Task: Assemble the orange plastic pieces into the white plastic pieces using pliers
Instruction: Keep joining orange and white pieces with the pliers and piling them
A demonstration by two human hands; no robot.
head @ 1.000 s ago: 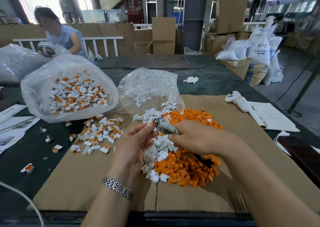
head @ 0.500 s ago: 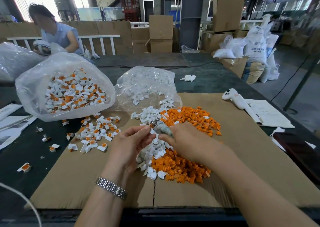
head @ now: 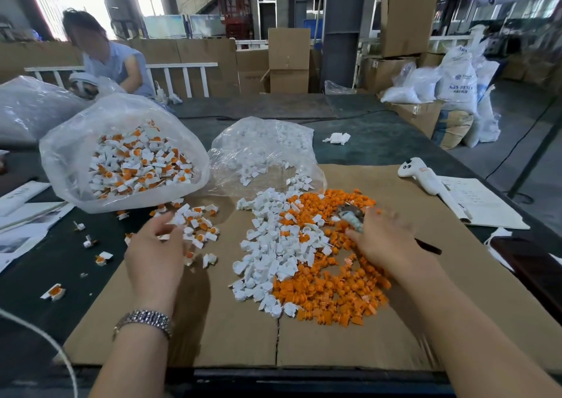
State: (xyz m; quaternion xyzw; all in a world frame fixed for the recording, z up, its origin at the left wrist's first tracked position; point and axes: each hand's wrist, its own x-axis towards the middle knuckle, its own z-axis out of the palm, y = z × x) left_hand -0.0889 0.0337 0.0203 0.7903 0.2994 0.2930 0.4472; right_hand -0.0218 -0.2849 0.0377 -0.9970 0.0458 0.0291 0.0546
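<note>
A flattened cardboard sheet covers the near part of the dark table. At its far left edge a clear bag holds finished white-and-orange pieces, and more of these assembled pieces lie spilled just in front of it. In the middle of the sheet lies a heap of orange pieces with white pieces piled against its left side. The right hand grips the pliers over the orange heap, fingers curled round the handles. The left hand hovers at the assembled pieces, fingers loosely bent; whether it holds one cannot be told. Half a second ago both hands met at the heap's middle; now they are well apart.
</note>
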